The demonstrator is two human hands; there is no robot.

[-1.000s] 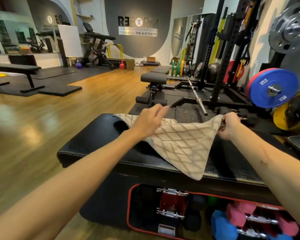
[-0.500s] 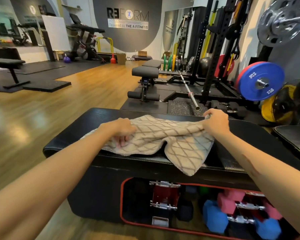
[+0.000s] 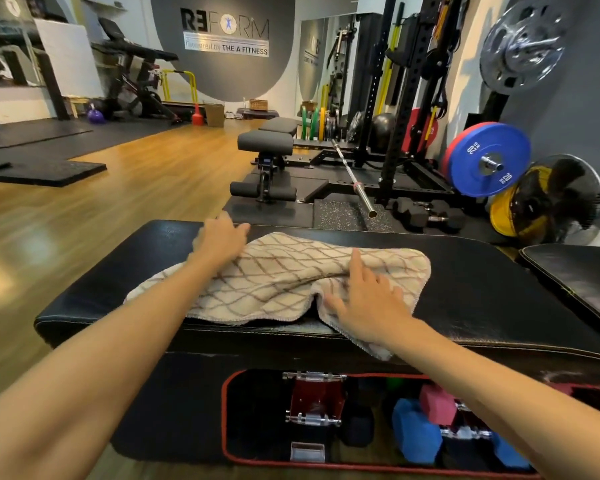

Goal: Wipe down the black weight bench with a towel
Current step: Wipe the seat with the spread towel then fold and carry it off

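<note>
Towel [image 3: 284,275] lies spread and rumpled across black weight bench [image 3: 482,289], mid-top, one corner drooping over the near edge at 5 o'clock. Left hand [image 3: 222,239] at its 11 o'clock corner, fingers loosely extended on the cloth, not pinching. Right hand [image 3: 368,303] at 4 o'clock, fingers splayed flat, pressing down. Cloth looks soft, light, limp (bunches readily, a ridge already runs between the hands). Judgement: best driven under flat palms or balled up; vinyl looks slick, so it should slide easily
</note>
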